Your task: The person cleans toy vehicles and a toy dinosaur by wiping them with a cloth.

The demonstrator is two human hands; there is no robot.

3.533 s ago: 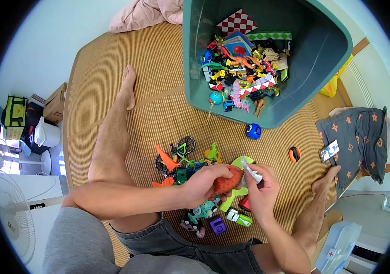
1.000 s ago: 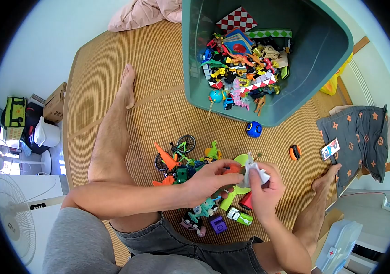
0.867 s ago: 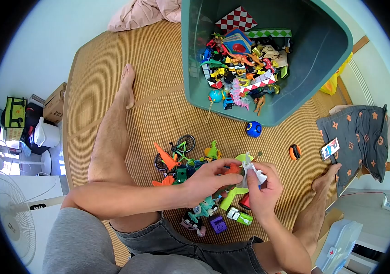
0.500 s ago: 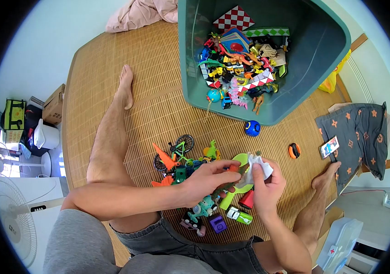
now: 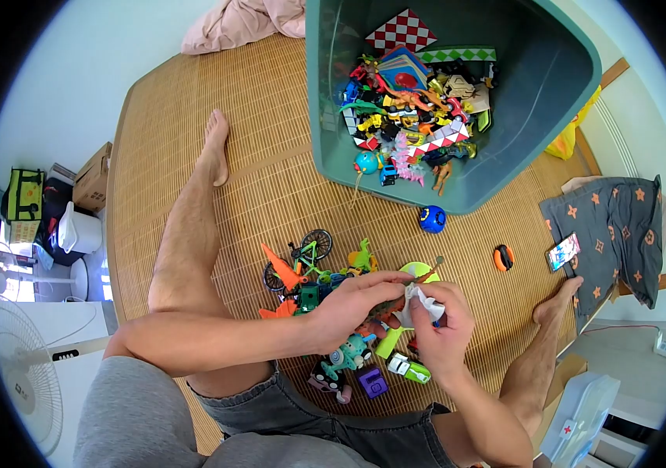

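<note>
My left hand (image 5: 347, 310) is closed around a reddish-brown and green toy dinosaur (image 5: 429, 274), whose thin knob-ended tail sticks out past the fingers. Pinched in my right hand (image 5: 444, 326) is a crumpled white wipe (image 5: 408, 313), pressed against the toy; most of the toy's body is hidden. Under the hands lies a lime-green toy shovel (image 5: 387, 343), partly covered. Close by are a green and white toy car (image 5: 409, 368), a purple toy (image 5: 372, 381), a teal toy (image 5: 347, 355) and a small toy bicycle (image 5: 313, 248).
A large green bin (image 5: 319, 132) with many toys inside stands ahead on the woven mat (image 5: 263, 210). Near it are a blue ball (image 5: 431, 219) and an orange and black ring (image 5: 504, 257). A phone (image 5: 563, 251) rests by dark patterned cloth (image 5: 614, 226) at right.
My right hand has moved left with the wipe, bringing it onto the toy dinosaur. The toy has turned so its tail shows above the hands.
</note>
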